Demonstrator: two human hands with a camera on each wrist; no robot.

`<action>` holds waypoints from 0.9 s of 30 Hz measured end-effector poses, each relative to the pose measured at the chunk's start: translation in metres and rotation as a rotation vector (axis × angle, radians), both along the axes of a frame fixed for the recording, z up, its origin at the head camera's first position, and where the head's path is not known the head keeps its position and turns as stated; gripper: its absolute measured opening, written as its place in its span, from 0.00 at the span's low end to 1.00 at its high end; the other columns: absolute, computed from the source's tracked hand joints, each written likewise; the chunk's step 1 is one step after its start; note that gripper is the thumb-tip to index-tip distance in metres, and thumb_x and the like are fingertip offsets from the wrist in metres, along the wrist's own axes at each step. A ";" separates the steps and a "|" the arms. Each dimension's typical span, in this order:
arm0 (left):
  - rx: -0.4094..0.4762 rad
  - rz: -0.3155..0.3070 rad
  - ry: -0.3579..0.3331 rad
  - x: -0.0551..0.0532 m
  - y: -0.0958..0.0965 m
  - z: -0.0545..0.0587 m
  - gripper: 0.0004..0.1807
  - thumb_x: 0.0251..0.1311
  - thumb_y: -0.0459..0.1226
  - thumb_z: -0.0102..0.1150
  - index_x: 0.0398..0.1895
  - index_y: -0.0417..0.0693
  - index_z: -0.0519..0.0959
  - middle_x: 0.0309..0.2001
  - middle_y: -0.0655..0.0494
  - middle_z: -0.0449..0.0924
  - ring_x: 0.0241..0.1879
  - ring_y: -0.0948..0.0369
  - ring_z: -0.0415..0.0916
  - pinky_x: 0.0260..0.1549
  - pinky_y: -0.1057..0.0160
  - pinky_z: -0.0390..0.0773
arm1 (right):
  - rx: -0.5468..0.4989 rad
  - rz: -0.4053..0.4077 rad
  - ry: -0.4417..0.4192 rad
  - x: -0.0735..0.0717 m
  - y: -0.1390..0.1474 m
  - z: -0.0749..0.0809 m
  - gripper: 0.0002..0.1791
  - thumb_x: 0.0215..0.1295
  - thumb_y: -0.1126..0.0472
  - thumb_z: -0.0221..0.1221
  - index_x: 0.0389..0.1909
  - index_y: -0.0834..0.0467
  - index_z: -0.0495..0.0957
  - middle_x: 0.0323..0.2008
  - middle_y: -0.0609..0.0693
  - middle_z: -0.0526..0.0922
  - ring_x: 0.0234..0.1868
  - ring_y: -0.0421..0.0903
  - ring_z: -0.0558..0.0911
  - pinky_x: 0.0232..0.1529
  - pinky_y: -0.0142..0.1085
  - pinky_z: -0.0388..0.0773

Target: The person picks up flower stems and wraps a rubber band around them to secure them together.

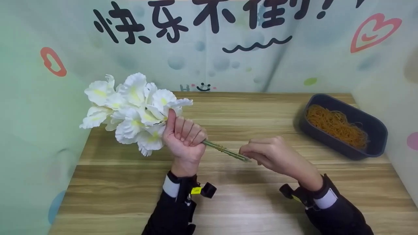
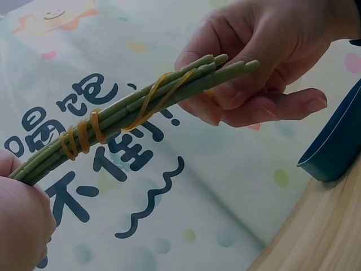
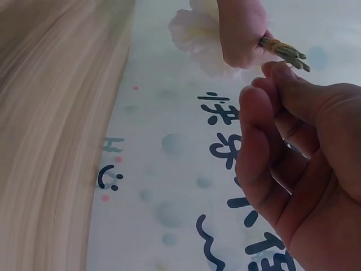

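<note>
My left hand [image 1: 186, 140] grips a bunch of artificial white flowers [image 1: 130, 111] by the stems, thumb up just below the petals. The green stems [image 2: 186, 87] stick out past the fist toward the right. A yellow-brown rubber band [image 2: 83, 136] is wound several times round them, and a slanting stretch of it runs along toward the cut ends. At those ends my right hand [image 1: 277, 155] pinches the rubber band between thumb and fingertips, behind the stems in the left wrist view. The right wrist view shows its other fingers curved loosely.
At the right back of the wooden table [image 1: 130, 195] stands a dark oblong box [image 1: 375, 140], with a heap of rubber bands [image 1: 338, 125] inside. A printed cloth backdrop [image 1: 209, 65] rises behind the table and along both sides.
</note>
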State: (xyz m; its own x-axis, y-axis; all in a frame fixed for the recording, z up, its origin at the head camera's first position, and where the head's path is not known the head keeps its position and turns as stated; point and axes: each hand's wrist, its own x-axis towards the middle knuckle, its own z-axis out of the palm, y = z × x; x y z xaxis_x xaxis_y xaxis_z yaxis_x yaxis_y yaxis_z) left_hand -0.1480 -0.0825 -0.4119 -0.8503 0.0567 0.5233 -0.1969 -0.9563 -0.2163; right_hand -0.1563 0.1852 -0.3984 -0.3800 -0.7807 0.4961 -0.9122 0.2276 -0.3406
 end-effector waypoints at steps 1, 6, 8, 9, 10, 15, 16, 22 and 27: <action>0.001 0.000 0.001 0.000 0.000 0.000 0.34 0.86 0.46 0.46 0.15 0.58 0.47 0.14 0.65 0.43 0.14 0.67 0.39 0.14 0.72 0.39 | 0.005 0.008 -0.020 0.000 0.001 0.001 0.11 0.71 0.75 0.70 0.49 0.59 0.91 0.34 0.50 0.92 0.25 0.37 0.86 0.29 0.24 0.84; -0.010 0.003 0.012 0.000 0.001 0.001 0.34 0.86 0.46 0.46 0.16 0.59 0.47 0.14 0.65 0.43 0.14 0.67 0.39 0.14 0.71 0.39 | 0.039 0.040 -0.125 0.000 0.008 0.006 0.12 0.71 0.77 0.69 0.48 0.59 0.90 0.33 0.50 0.91 0.24 0.38 0.85 0.28 0.21 0.81; -0.018 -0.001 0.023 0.001 0.002 0.002 0.34 0.86 0.46 0.46 0.16 0.58 0.47 0.14 0.65 0.43 0.14 0.67 0.39 0.14 0.71 0.39 | 0.056 0.049 -0.144 0.000 0.008 0.007 0.12 0.71 0.76 0.69 0.48 0.59 0.90 0.33 0.50 0.91 0.23 0.38 0.85 0.28 0.20 0.81; -0.019 -0.008 0.034 0.001 0.003 0.002 0.34 0.86 0.46 0.46 0.16 0.58 0.47 0.14 0.65 0.44 0.14 0.67 0.39 0.14 0.71 0.39 | 0.063 0.049 -0.145 0.000 0.008 0.007 0.12 0.72 0.76 0.69 0.48 0.58 0.90 0.33 0.49 0.92 0.24 0.37 0.85 0.28 0.20 0.81; -0.017 -0.015 0.045 0.002 0.004 0.003 0.34 0.86 0.46 0.46 0.15 0.58 0.47 0.14 0.65 0.44 0.14 0.67 0.40 0.14 0.72 0.39 | 0.066 0.046 -0.138 0.001 0.007 0.007 0.11 0.72 0.75 0.69 0.48 0.58 0.90 0.34 0.48 0.92 0.24 0.36 0.85 0.28 0.20 0.81; 0.000 -0.057 0.087 0.003 0.008 0.004 0.34 0.87 0.46 0.46 0.15 0.57 0.48 0.14 0.65 0.44 0.14 0.67 0.40 0.15 0.72 0.39 | 0.022 0.019 -0.045 0.003 0.000 0.004 0.12 0.70 0.74 0.71 0.47 0.56 0.90 0.34 0.46 0.92 0.27 0.36 0.87 0.31 0.25 0.85; 0.003 -0.060 0.083 0.003 0.009 0.004 0.34 0.87 0.46 0.46 0.15 0.57 0.48 0.14 0.65 0.44 0.14 0.67 0.40 0.15 0.72 0.39 | 0.008 0.013 -0.023 0.003 -0.001 0.003 0.12 0.69 0.74 0.71 0.47 0.56 0.91 0.34 0.46 0.92 0.28 0.36 0.87 0.32 0.26 0.86; 0.015 -0.082 0.032 0.003 0.013 0.000 0.34 0.86 0.46 0.46 0.16 0.59 0.48 0.14 0.66 0.44 0.14 0.68 0.40 0.15 0.72 0.38 | -0.071 -0.001 0.050 0.005 -0.010 -0.006 0.13 0.66 0.75 0.73 0.47 0.58 0.91 0.36 0.49 0.94 0.30 0.41 0.91 0.34 0.30 0.90; 0.004 -0.098 0.001 0.003 0.017 -0.001 0.34 0.86 0.47 0.47 0.16 0.59 0.48 0.15 0.66 0.43 0.14 0.68 0.40 0.15 0.72 0.38 | -0.114 -0.001 0.069 0.006 -0.016 -0.011 0.15 0.62 0.77 0.73 0.48 0.60 0.90 0.38 0.52 0.95 0.34 0.45 0.94 0.38 0.33 0.92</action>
